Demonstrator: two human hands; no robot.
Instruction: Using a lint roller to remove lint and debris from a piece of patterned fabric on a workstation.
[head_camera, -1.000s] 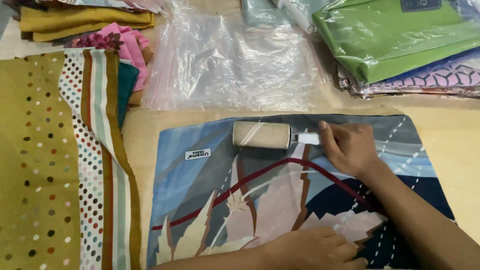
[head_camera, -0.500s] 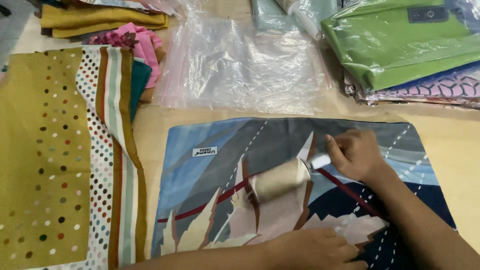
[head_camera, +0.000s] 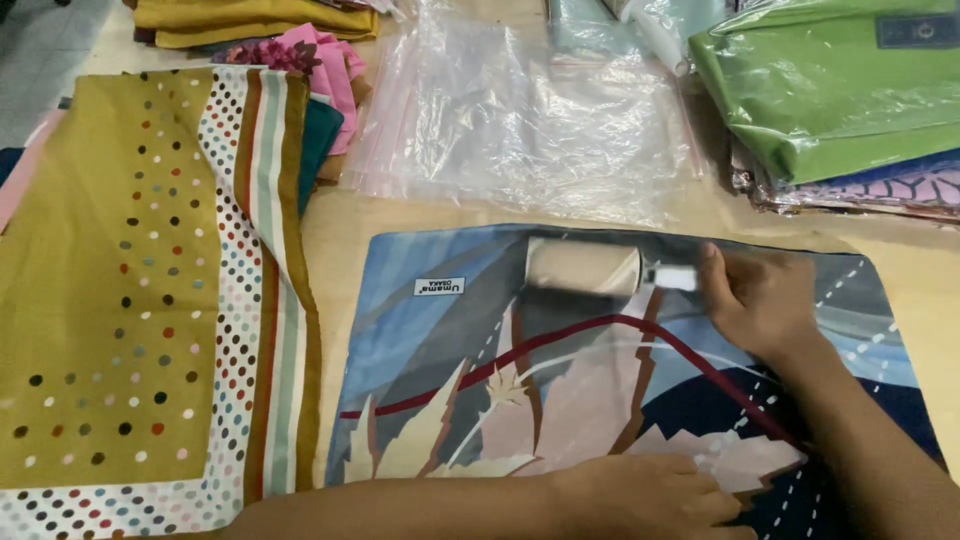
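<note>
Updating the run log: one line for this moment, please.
right hand: holds lint roller at scarf top edge | left hand: flat on scarf bottom

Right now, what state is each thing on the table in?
Blue scarf: spread flat.
Lint roller: lying on the scarf's far edge, held by right hand.
Left hand: pressed flat on the scarf's near edge.
Clear bag: empty, flat.
Mustard scarf: spread out.

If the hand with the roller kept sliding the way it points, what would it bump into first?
The right hand points the lint roller leftward across the blue scarf. Past the scarf's edge, the first thing looks like the mustard dotted scarf, though it lies flat.
</note>
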